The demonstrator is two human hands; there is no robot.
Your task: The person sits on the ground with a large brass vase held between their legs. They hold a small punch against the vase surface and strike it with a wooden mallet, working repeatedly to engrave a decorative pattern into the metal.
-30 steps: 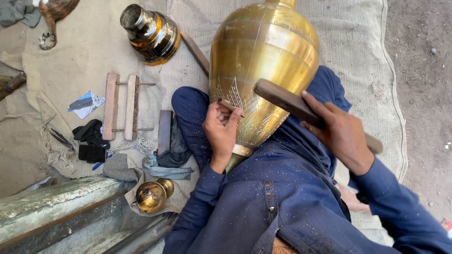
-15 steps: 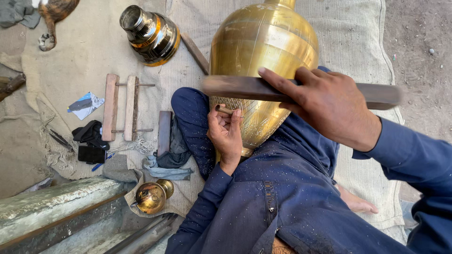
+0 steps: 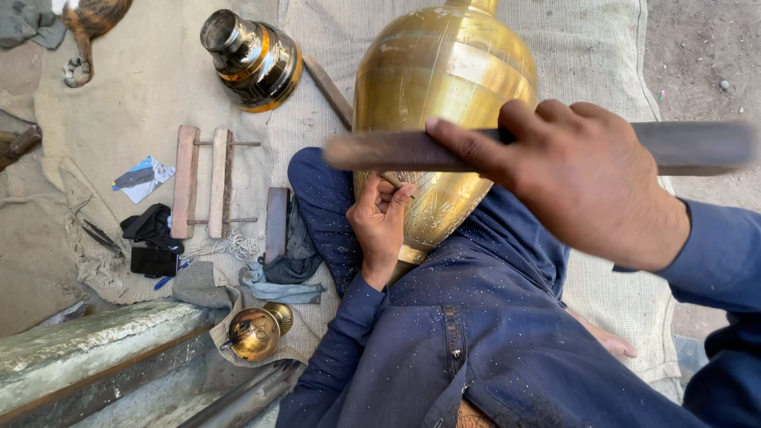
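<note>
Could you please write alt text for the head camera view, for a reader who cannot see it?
A seated person in dark blue clothes rests a large brass vase across the lap, the left hand pressed to its engraved side while the right hand holds a dark wooden bar raised above it. On the burlap mat lie a smaller brass vessel, wooden blocks and rags.

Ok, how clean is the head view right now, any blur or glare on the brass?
Head view: the right hand and the dark wooden bar it grips are smeared by motion blur, most at the bar's ends; the left hand against the brass vase is sharp; soft daylight, with bright sheen on the vase's shoulder; the engraved lines remain readable.
</note>
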